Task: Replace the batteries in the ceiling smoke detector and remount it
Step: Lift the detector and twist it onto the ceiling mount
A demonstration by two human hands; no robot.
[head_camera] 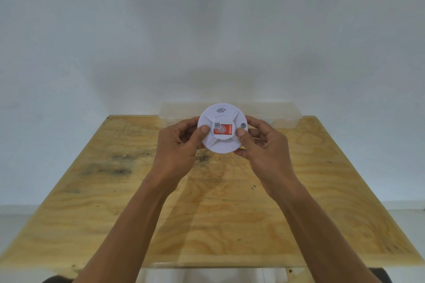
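The left hand [181, 142] and right hand [262, 142] both grip the smoke detector [222, 128] by its rim, thumbs pressing its face, holding it above the bench [115, 202]. The step looks like twisting it open (the battery bay is not visible). Best done with opposed, even torque, keeping it over the bench near the clear box [276, 112].

A bare workroom: stained plywood table [322, 190] against plain white wall [207, 30].
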